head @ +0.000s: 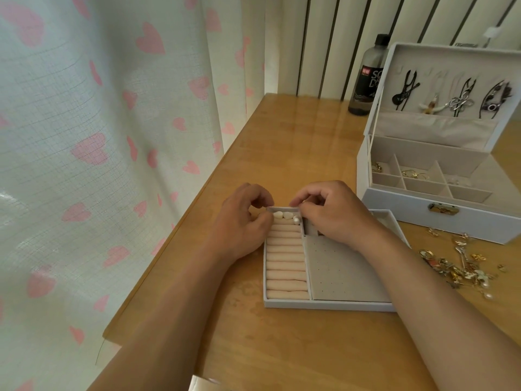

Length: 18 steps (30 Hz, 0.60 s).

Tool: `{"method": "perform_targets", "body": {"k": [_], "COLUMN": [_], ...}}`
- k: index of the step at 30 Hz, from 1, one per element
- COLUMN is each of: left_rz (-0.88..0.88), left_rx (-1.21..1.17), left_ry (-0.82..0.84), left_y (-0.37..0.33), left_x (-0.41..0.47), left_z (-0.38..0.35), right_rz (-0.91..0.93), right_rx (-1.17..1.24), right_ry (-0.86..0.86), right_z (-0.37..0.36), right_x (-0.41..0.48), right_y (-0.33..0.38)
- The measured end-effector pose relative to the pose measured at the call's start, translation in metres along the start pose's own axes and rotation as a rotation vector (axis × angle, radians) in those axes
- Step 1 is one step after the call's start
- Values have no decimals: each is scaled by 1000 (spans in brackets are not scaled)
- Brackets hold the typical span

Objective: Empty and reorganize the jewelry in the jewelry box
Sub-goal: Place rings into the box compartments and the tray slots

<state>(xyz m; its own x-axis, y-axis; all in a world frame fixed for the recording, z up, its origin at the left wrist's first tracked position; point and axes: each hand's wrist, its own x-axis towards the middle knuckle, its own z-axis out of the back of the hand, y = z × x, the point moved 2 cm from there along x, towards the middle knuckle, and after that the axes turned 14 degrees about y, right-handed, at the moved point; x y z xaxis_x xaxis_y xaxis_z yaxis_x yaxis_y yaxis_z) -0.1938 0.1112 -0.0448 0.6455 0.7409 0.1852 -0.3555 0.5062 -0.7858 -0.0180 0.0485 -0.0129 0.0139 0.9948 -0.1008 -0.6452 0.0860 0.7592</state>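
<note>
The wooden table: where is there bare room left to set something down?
Two bare patches: the far stretch of table between the curtain, bottle and jewelry box, and the near strip in front of the tray. It is crowded right of the tray, where the loose jewelry pile lies before the box.

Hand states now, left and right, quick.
Left hand: fingers curled beside the white pieces in the tray; a hold cannot be told.
Right hand: fingers curled at the tray's far edge; whether it pinches anything cannot be told.
</note>
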Motion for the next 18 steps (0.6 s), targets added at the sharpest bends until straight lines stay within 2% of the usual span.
{"method": "perform_targets", "body": {"k": [7,15,18], "left_rz": [37,-129,-153], "left_rx": [-78,-20,0], "left_ry": [-84,-31,55], "left_y": [-26,-117,-144], "left_x": [0,-5,-10], "left_z": [19,-5,-32], "right_rz": [-9,23,11], "right_rx": [12,31,55], "right_ry": [-36,-156,-197], "right_z": [26,70,89], "right_x": [-17,-88,-126], "right_y": [22,36,26]}}
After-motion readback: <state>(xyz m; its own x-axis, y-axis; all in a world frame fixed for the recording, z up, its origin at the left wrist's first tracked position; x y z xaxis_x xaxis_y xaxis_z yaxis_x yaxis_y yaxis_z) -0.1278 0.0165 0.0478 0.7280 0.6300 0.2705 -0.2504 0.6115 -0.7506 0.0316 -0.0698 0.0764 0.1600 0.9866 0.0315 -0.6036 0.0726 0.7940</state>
